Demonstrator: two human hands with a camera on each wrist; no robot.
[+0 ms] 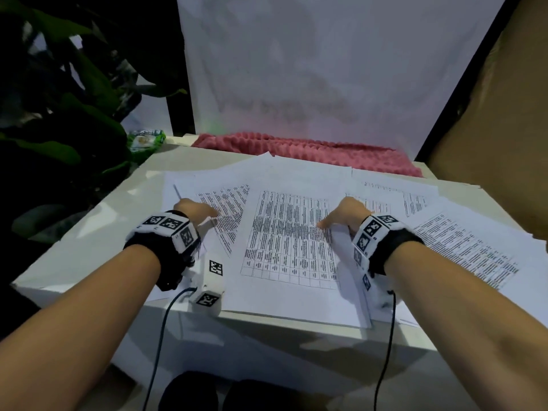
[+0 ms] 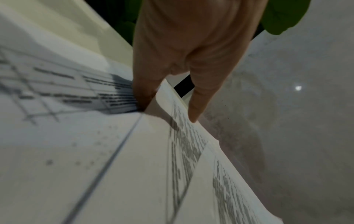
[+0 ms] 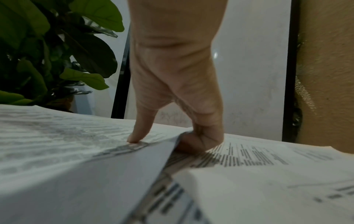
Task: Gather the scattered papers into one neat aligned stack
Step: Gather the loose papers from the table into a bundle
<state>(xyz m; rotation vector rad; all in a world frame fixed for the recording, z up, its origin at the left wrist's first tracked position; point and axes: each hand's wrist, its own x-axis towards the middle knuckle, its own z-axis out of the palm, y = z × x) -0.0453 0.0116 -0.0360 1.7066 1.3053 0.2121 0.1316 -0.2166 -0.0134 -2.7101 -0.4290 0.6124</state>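
Hands pinching sheets among papers spread over the tabletop.

Left hand [image 1: 194,209] pinches the lifted edge of a printed sheet [image 2: 184,136], thumb on one side and finger on the other; right hand [image 1: 351,213] grips the right edge of the middle sheet [image 1: 289,241], thumb on top and curled fingers [image 3: 201,141] tucked under. Scattered papers [image 1: 462,241] overlap at skewed angles across the white tabletop [image 1: 89,241], some hanging over its near edge. Beyond them lies a pink cloth [image 1: 311,151], with a leafy plant [image 1: 74,114] to the left.
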